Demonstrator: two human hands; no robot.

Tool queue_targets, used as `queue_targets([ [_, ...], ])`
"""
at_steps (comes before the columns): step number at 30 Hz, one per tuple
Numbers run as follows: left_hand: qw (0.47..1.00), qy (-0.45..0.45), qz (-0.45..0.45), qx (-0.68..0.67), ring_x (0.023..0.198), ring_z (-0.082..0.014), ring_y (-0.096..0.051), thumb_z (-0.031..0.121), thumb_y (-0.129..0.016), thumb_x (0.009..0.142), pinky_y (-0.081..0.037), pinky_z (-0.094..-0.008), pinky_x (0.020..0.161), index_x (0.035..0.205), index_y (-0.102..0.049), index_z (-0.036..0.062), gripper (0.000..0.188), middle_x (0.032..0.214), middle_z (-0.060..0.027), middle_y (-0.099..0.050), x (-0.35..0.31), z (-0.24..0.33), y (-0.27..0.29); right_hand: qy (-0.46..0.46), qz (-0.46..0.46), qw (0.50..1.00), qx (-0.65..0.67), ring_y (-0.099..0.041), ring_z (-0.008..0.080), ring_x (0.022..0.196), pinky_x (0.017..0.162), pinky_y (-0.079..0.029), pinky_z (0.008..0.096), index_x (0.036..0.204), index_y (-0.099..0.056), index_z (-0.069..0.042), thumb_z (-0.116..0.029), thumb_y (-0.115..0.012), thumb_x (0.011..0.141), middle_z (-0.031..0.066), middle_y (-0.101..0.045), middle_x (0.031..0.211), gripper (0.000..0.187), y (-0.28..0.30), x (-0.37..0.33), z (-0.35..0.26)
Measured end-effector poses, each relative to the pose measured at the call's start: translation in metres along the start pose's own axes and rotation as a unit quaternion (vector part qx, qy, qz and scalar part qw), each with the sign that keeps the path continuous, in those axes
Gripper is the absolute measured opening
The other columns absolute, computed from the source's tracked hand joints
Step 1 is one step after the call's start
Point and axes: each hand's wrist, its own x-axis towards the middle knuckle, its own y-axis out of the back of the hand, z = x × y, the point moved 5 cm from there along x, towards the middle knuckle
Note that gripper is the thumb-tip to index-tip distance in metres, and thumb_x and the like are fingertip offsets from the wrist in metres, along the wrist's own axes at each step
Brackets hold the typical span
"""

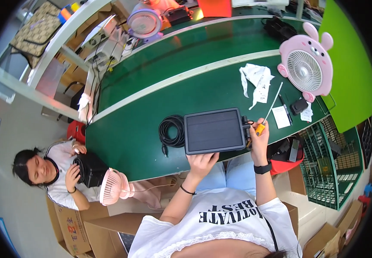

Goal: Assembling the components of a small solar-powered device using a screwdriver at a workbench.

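Note:
A dark rectangular panel in a grey frame (214, 130), resembling a small solar panel, is held face up over the green table. My left hand (202, 165) grips its near edge, the fingers partly hidden beneath. At the panel's right edge is a small black bracket (247, 124). Beside that bracket, my right hand (260, 136) is closed on a screwdriver (260, 128) with a yellow handle, its long shaft pointing away and to the right. Whether the right fingers also touch the bracket is unclear. A coiled black cable (171, 131) with a connector lies left of the panel.
Crumpled white paper (257, 81), a black pen (285, 109), a small leaflet (281, 117) and a pink rabbit-shaped fan (305, 69) are on the table's right. A pink fan (114, 187) stands by its near left edge. A co-worker (52, 172) sits left, holding black cable.

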Motion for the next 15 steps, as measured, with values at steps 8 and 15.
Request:
queue_targets([
  [8,0.999,-0.003,0.022,0.040,0.114,-0.0258,-0.059,0.022,-0.084,0.069,-0.037,-0.0465,0.097,0.105,-0.073,0.0269,0.037,0.115,0.0003,-0.066,-0.008,0.001,-0.006,-0.020,-0.016,0.998,-0.065,-0.052,0.0016,0.063,0.050,-0.040,0.0169,0.101,-0.042,-0.014,0.006,-0.063,0.093,0.0018,-0.069,0.096,0.029,-0.006,0.014,-0.001],
  [15,0.982,-0.039,-0.037,0.180,0.121,-0.0168,-0.050,0.031,-0.067,0.081,-0.032,-0.0549,0.101,0.121,-0.067,0.0456,0.042,0.118,0.0090,-0.060,-0.004,0.009,-0.006,0.164,-0.042,0.950,-0.263,-0.060,0.0094,0.084,0.073,-0.048,0.0224,0.108,-0.051,-0.005,-0.001,-0.059,0.097,0.0016,-0.055,0.093,0.015,0.007,0.021,0.022],
])
